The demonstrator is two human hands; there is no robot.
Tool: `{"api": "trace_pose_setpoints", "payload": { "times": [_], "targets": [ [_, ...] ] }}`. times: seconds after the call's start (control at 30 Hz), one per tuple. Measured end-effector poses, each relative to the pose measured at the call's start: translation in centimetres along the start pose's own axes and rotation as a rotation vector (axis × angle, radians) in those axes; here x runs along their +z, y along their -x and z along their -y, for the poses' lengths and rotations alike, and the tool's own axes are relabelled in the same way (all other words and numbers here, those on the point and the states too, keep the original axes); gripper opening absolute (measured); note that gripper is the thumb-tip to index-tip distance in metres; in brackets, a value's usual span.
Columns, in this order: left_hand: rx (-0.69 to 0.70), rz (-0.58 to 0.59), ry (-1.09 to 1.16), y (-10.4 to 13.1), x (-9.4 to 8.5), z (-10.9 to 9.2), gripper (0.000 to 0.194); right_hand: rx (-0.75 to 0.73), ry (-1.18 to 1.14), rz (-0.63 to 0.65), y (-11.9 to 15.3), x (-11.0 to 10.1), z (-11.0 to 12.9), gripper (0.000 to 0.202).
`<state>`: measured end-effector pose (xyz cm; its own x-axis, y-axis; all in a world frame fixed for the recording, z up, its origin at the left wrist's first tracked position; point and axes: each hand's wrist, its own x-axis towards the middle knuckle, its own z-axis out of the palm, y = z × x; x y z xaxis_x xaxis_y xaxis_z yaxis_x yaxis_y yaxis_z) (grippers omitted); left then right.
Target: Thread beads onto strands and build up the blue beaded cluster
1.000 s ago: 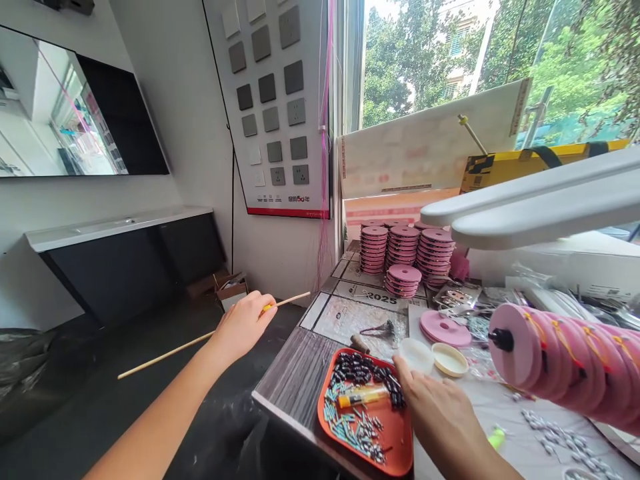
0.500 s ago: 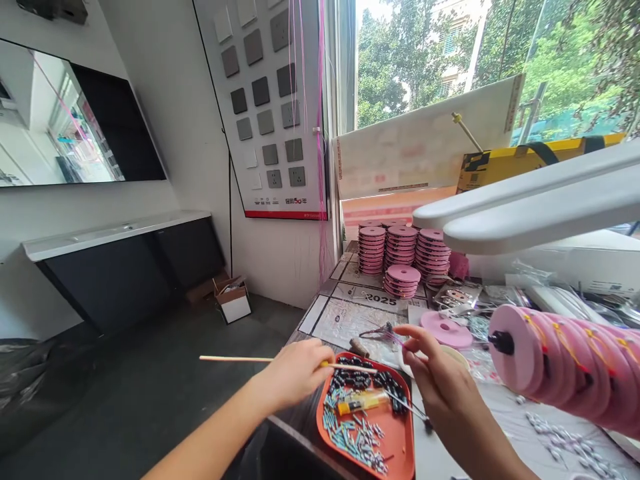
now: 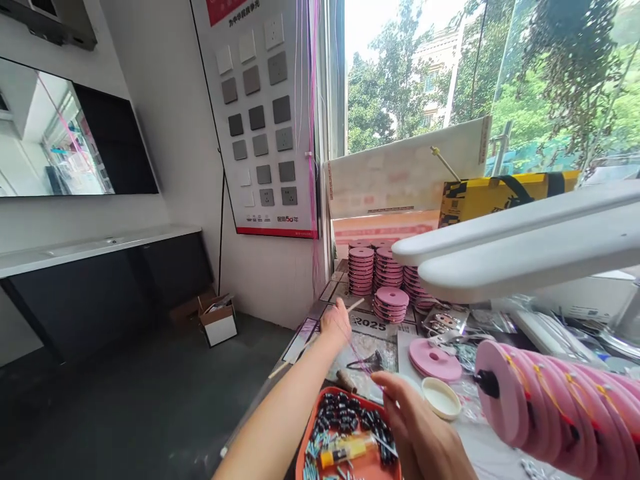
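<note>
Holding a thin wooden stick (image 3: pixel 356 305) in the left hand (image 3: pixel 336 323), the person has that arm stretched over the counter (image 3: pixel 386 347), the grip closed around the stick and its tip poking out toward the stacked pink spools (image 3: pixel 391 305). A fine purplish thread (image 3: pixel 356 349) slants between this hand and the right hand (image 3: pixel 420 420), which is above the edge of the orange tray (image 3: pixel 369 461); whether the right fingertips pinch the thread or merely guide it, one cannot tell. Light, even tension probably serves best, since so fine a strand would likely snag or slip if jerked. The left grip should be firm enough to keep the stick from rolling, with the thread clear of the black beads (image 3: pixel 340 410).
</note>
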<state>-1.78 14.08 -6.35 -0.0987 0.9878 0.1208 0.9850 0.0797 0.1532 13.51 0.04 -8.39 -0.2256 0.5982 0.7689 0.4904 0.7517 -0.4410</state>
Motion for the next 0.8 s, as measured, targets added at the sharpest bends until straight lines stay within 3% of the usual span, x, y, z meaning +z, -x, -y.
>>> {"api": "trace_pose_setpoints", "payload": {
  "times": [0.13,0.3,0.43,0.53,0.67,0.8],
  "targets": [
    [0.215,0.201,0.014,0.2,0.9,-0.4,0.034,0.034,0.056,-0.02,0.2,-0.2,-0.8,0.027],
    [0.402,0.397,0.001,3.0,-1.9,1.5,0.052,0.119,0.029,-0.01,-0.3,-1.2,-0.7,0.021],
    [0.523,0.452,0.018,6.1,-3.1,2.3,0.041,0.157,0.049,0.036,-0.7,-1.9,-0.4,0.021],
    [0.524,0.441,0.013,6.9,-2.6,2.4,0.034,0.134,0.083,0.041,-0.6,-1.9,-0.4,0.021],
    [0.456,0.321,0.054,7.9,-3.2,2.2,0.029,0.13,0.143,0.112,0.2,-1.1,-1.1,0.021],
    [0.4,0.174,0.153,12.3,-5.2,1.8,0.029,0.161,0.255,0.255,1.0,0.0,-1.8,0.025]
  ]
}}
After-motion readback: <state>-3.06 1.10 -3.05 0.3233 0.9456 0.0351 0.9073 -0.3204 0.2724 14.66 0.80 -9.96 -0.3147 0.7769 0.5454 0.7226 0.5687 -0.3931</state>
